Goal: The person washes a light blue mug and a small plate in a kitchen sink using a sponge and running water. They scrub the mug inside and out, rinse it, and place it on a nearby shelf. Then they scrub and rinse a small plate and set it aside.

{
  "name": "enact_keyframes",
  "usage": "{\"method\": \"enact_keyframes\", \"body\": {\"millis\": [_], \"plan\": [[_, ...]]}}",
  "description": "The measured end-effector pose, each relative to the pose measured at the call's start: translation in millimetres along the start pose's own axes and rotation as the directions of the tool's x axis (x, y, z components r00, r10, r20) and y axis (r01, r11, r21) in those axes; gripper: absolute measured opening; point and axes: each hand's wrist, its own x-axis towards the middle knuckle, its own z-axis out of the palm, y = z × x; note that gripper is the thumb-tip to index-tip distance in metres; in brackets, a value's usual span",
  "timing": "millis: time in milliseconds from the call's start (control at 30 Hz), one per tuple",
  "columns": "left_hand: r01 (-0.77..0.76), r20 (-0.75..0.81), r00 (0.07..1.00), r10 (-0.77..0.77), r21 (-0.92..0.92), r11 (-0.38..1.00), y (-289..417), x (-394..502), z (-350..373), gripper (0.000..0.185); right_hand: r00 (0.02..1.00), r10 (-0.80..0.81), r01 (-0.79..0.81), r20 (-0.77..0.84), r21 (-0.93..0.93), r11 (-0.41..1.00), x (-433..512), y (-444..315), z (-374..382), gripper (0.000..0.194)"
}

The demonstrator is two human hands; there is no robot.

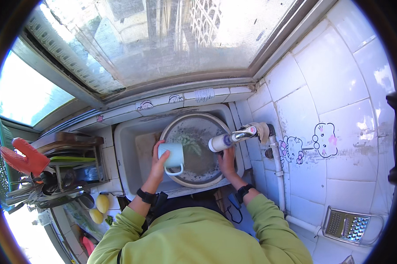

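My left hand grips a light mint-green mug, fingers on one side and thumb across its wall. The mug's handle points towards me, and it is held above the left rim of a round basin. The basin stands in a grey sink and holds cloudy, foamy water with a pale green leaf-like patch in it. My right hand is at the basin's right side, just below the white filter head of the faucet. Its fingertips are partly hidden there, so I cannot tell whether it holds anything.
A rack with cutting boards and utensils stands left, beside a red silicone mitt and a green basket. Yellow produce lies lower left. A pipe and a metal grater line the tiled right wall.
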Motion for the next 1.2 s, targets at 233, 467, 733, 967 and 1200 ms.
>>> {"method": "enact_keyframes", "body": {"millis": [233, 467, 733, 967, 1200], "plan": [[-0.326, 0.162, 0.916, 0.366, 0.834, 0.446, 23, -5, 23, 0.074, 0.956, -0.061, 0.079, -0.288, 0.051, 0.996, 91, 11, 8, 0.058], [-0.309, 0.139, 0.941, 0.309, 0.729, 0.612, 25, -2, 20, 0.069, 0.955, -0.001, -0.065, -0.297, -0.214, 0.975, 146, 9, -2, 0.062], [0.459, 0.285, 0.886, -0.367, -0.655, 0.600, 17, -8, 1, 0.068, 0.978, -0.133, 0.081, -0.162, -0.291, 0.953, 98, 24, 8, 0.074], [0.548, 0.543, 0.828, -0.138, -0.732, 0.406, 21, -6, 18, 0.069, 0.982, -0.167, 0.174, 0.085, -0.091, 0.981, 17, 9, -17, 0.058], [0.593, 0.571, 0.798, -0.191, -0.690, 0.416, 14, -2, 27, 0.069, 0.974, -0.215, 0.194, 0.072, 0.225, 0.955, -14, -44, -84, 0.032]]}}
